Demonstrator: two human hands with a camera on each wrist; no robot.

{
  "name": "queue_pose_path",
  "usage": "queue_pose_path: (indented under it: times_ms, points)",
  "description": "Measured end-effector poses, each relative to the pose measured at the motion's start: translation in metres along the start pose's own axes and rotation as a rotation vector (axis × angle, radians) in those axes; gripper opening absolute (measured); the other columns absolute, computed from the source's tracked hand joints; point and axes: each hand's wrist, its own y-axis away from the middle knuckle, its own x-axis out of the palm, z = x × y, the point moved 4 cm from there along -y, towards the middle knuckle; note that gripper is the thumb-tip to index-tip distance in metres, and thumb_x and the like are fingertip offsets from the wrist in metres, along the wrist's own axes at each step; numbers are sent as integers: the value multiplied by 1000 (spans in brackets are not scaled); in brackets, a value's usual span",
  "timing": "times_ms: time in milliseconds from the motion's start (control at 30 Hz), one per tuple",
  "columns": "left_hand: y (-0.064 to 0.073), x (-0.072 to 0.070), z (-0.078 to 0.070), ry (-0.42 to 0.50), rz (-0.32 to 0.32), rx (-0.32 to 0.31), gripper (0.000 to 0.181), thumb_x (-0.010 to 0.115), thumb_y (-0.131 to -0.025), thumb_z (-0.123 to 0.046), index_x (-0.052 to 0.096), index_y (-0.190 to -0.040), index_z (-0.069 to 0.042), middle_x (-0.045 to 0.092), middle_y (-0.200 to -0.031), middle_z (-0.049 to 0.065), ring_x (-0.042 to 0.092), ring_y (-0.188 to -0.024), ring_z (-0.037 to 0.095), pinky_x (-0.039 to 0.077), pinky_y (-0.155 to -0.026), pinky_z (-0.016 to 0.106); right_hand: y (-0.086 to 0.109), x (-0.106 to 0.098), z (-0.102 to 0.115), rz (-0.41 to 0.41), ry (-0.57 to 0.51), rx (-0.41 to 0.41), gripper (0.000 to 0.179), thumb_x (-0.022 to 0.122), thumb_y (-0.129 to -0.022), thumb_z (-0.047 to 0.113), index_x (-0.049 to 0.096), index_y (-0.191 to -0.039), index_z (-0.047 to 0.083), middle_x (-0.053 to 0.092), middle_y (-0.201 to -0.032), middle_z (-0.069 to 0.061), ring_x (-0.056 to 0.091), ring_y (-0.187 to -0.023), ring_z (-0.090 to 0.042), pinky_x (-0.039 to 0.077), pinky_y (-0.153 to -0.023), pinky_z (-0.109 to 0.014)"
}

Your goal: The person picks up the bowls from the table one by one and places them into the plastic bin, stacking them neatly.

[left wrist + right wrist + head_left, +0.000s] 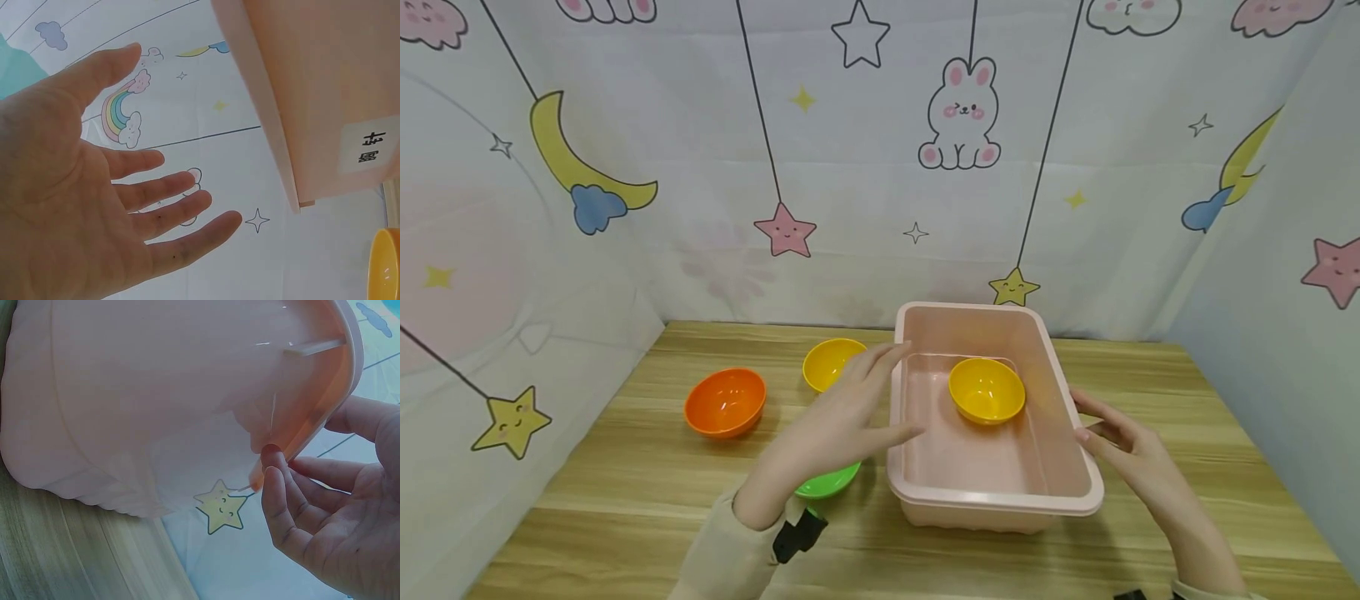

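Wood-grain tabletop (617,467), lower frame, enclosed on 3 sides by pale fabric (865,142) printed with stars, moons and, at upper centre right, 1 rabbit. A pink tub (962,458) occupies the area right of centre, holding 1 yellow bowl (987,392); orange bowl (726,403), second yellow bowl (829,363) and green bowl (831,482) lie centre left. The left hand (838,408), fingers extended, grasps nothing beside the tub; the right hand (1127,446) pinches its right rim.

Behind the left hand (838,408), a cream sleeve (722,546) with a black block (800,535). Behind the right hand (1133,457), a pale cuff (1210,594).
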Motion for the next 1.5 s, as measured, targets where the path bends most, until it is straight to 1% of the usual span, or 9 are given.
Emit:
queue_pose_path:
  times_ms: [133, 267, 400, 600, 733, 933, 1033, 1267, 1500]
  points:
    - [8, 0, 7, 25, -27, -28, 86, 65, -86, -52, 19, -154, -26, 26, -157, 5, 29, -143, 24, 39, -110, 50, 0, 0, 0, -1, -1, -6, 52, 51, -100, 21, 36, -149, 12, 53, -128, 26, 63, -98, -1, 52, -81, -18]
    - [14, 1, 13, 24, -54, -29, 86, 65, -86, -52, 18, -154, -28, 28, -156, 7, 30, -143, 25, 39, -109, 51, 0, 0, -1, -1, 0, 6, 52, 52, -100, 22, 36, -149, 14, 54, -128, 25, 63, -98, 0, 52, -81, -18]
    - [18, 3, 19, 15, -80, -31, 86, 65, -87, -50, 18, -154, -25, 27, -156, 9, 29, -143, 28, 37, -111, 52, -1, 0, -1, 1, 3, 16, 52, 52, -100, 23, 36, -149, 15, 54, -128, 24, 63, -99, 0, 51, -81, -18]
    - [25, 5, 29, 20, -101, -72, 87, 66, -86, -50, 20, -154, -20, 25, -157, 8, 26, -145, 29, 35, -111, 54, -1, -1, -1, 0, -4, 10, 52, 52, -100, 22, 36, -149, 13, 58, -125, 21, 63, -98, -2, 51, -81, -18]
    - [29, 7, 33, 13, -121, -81, 86, 66, -86, -50, 21, -153, -20, 27, -156, 9, 29, -144, 30, 36, -110, 55, -1, -1, -2, 6, -13, 10, 52, 51, -100, 22, 36, -149, 14, 60, -123, 20, 63, -98, -2, 51, -82, -18]
    - [35, 10, 40, -9, -150, -78, 87, 68, -85, -48, 23, -153, -16, 30, -153, 14, 33, -141, 33, 37, -109, 55, -1, -1, -2, 12, -24, -3, 52, 50, -100, 20, 35, -149, 13, 55, -128, 23, 63, -99, -2, 51, -82, -18]
    - [38, 12, 44, -16, -150, -90, 88, 68, -85, -48, 23, -153, -16, 30, -153, 15, 33, -141, 33, 37, -110, 54, -1, -1, -2, 13, -30, -4, 52, 50, -100, 20, 35, -149, 13, 54, -128, 23, 63, -99, -2, 51, -82, -17]
    - [43, 18, 55, -26, -150, -129, 93, 73, -81, -47, 24, -152, -15, 28, -154, 17, 34, -140, 37, 39, -107, 56, -1, 0, -2, 8, -23, -2, 52, 51, -100, 20, 35, -149, 12, 57, -126, 21, 63, -98, -1, 51, -82, -17]
    - [49, 22, 66, -23, -157, -144, 95, 76, -78, -46, 25, -152, -15, 30, -153, 17, 35, -140, 40, 39, -106, 58, 0, 0, -2, 8, -20, 5, 52, 51, -100, 20, 35, -149, 12, 57, -124, 23, 63, -98, -1, 51, -82, -17]
